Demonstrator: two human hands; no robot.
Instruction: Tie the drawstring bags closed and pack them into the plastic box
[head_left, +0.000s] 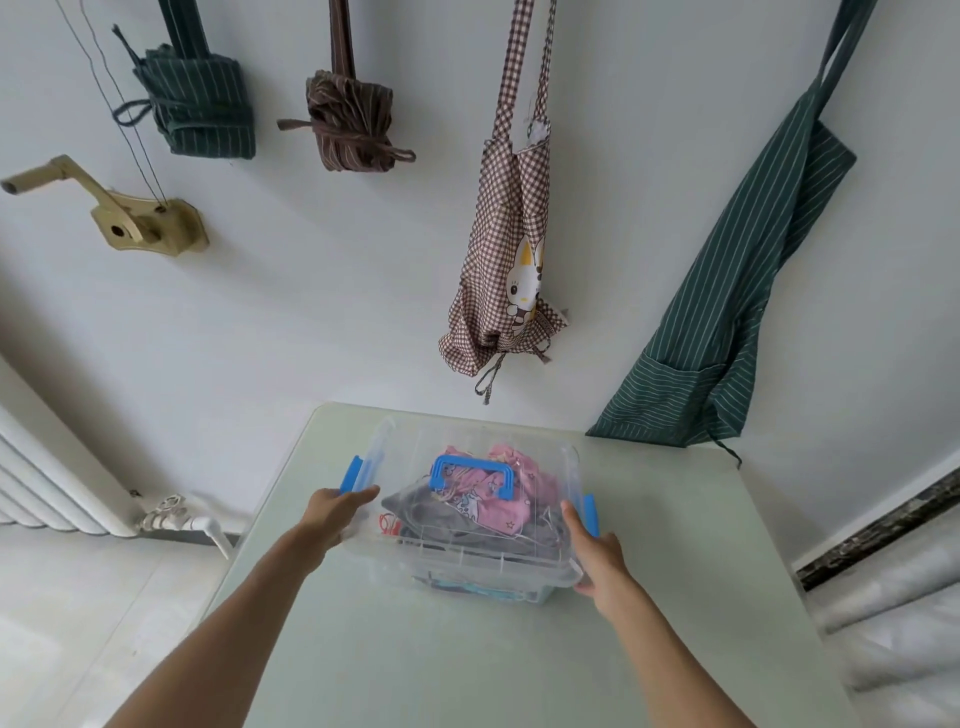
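Both hands, left hand (337, 512) and right hand (597, 558), grip the plastic box (467, 551) sides; press each blue latch (351, 475) evenly to lock the lid (530, 543).

Aprons (506, 249) hang on white wall (322, 312) behind table (415, 649).

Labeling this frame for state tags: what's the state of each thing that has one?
plastic box: lid on, full of bags, on the table
blue handle: lying flat on lid
left latch: by left hand, can't tell if clipped
right latch: by right hand, can't tell if clipped
left hand: gripping box's left side
right hand: gripping box's right side
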